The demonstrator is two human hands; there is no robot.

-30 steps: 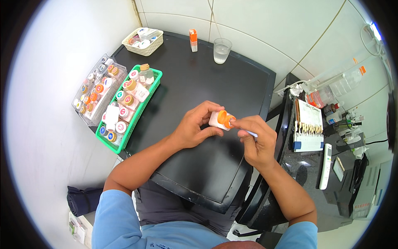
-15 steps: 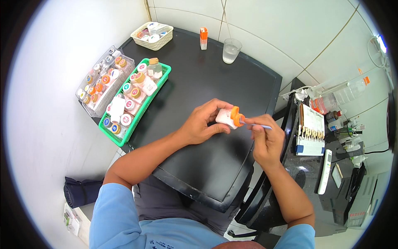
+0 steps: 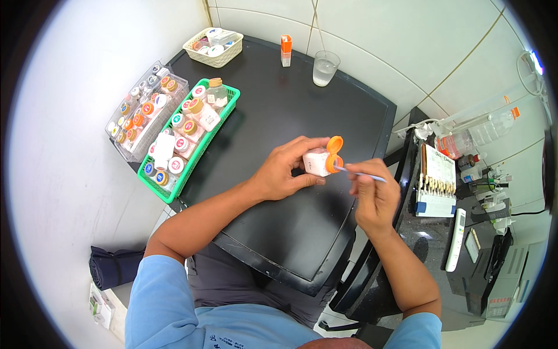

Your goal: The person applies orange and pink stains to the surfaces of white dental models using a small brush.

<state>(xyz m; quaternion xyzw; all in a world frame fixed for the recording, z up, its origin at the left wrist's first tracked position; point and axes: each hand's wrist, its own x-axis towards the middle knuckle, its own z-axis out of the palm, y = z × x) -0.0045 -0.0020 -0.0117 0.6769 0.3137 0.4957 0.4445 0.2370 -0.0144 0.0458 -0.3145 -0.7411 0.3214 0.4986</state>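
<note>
- Left hand [image 3: 285,174] clamped around a small bottle [image 3: 315,163], thumb on the near side, fingers on the far side.
- Right hand [image 3: 375,200] pinches a thin pale stick [image 3: 369,175] between thumb and fingers, pen-style; its tip is at the bottle mouth (can't tell how far in).
- Bottle is held above the black table [image 3: 279,107], tilted, mouth toward the right hand; orange flip cap [image 3: 335,143] stands open, pale pinkish contents inside.
- Green basket [image 3: 205,147] on the table's left side, packed with capped bottles.
- Clear plastic tray [image 3: 132,153] just beside it, full of small jars (caps mixed: orange, white, gold).
- Cream basket [image 3: 216,60] at the far left corner, holding small containers.
- Far edge: upright orange-and-white box [image 3: 285,52], near it a glass [image 3: 325,70] part-filled with clear liquid.
- Dark counter on the right: white remote [image 3: 456,241], clear plastic bottle [image 3: 491,130] lying tilted.
</note>
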